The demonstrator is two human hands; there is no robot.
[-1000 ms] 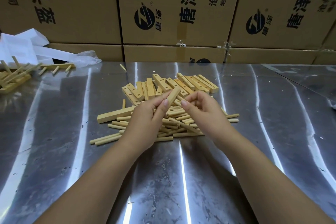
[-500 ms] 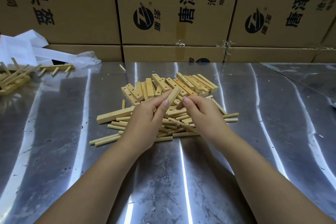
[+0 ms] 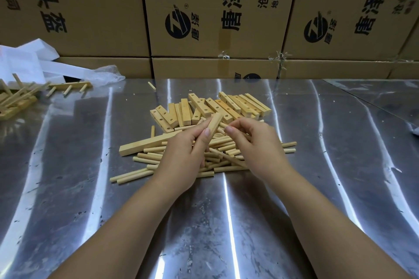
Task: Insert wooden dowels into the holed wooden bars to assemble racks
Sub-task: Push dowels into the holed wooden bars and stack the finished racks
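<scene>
Two risks stand out, as I judge it. First, the held bar is gripped only by its lower part in the left hand, thumb and fingers curled round it, while its free upper end tilts up and away over the heap. A dowel pushed in off-line with a hole could jam, or twist the bar in that grip. No holes show on this bar from here, so I cannot tell which face is turned toward the right hand. Second, the right hand hovers with fingers curled and its fingertips drawn together just beside the bar's upper end. Whether a dowel is pinched there is hidden, so I cannot tell if it holds anything. A thin dowel could slip from such a pinch and drop among the loose dowels below, lost in the jumble. Both hands work directly above that pile, so a nudge from a wrist could also roll dowels across the smooth metal tabletop. As for position, the held bar rises out of the left hand, slanting to the right and away, its top just left of the right hand's fingertips, near but apparently not touching. The loose dowels lie under and between both hands. The heap of holed bars lies just beyond them, and a longer bar runs out leftward from behind the left hand.
</scene>
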